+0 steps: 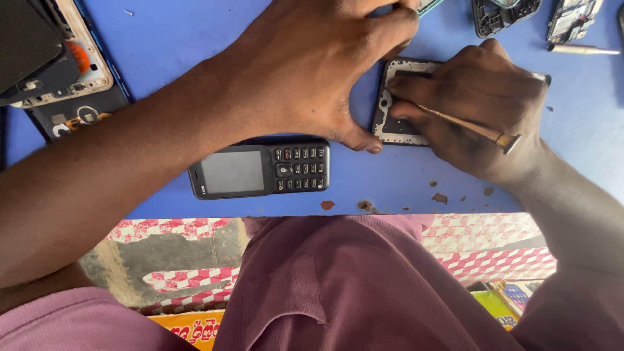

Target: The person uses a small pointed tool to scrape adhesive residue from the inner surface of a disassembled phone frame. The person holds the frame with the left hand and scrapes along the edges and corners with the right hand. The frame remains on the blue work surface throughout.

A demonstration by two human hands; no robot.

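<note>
1. Head view, only cam I've got: both hands meet over a blue table (162,39), working on an opened phone frame (396,104) lying flat near the table's middle-right.
2. Left hand (312,71) arches over w/ fingers spread; thumb tip presses down just beside the frame's lower-left corner, other fingers reach past its top edge. Looks to me like a brace so the frame won't slide. Not clamped on anything, just pressing.
3. Right hand (481,110) covers the frame's right half and is closed around a thin metal tool (468,127), held pencil-style w/ the working end toward the frame's inside and the flat end sticking out over the wrist. Low grip prob for fine control; tip itself hidden under fingers.
4. Black keypad phone (260,170) lies face up just below the left hand, apart from the frame, screen dark.
5. Upper left: dismantled phone parts (58,71) stacked at the table edge. Upper right: another bare frame (504,14), a circuit board (572,19) and a second slim tool (582,49), all well apart from the hands.
6. Bottom: maroon clothing (351,286) on my lap side, checkered floor below.
</note>
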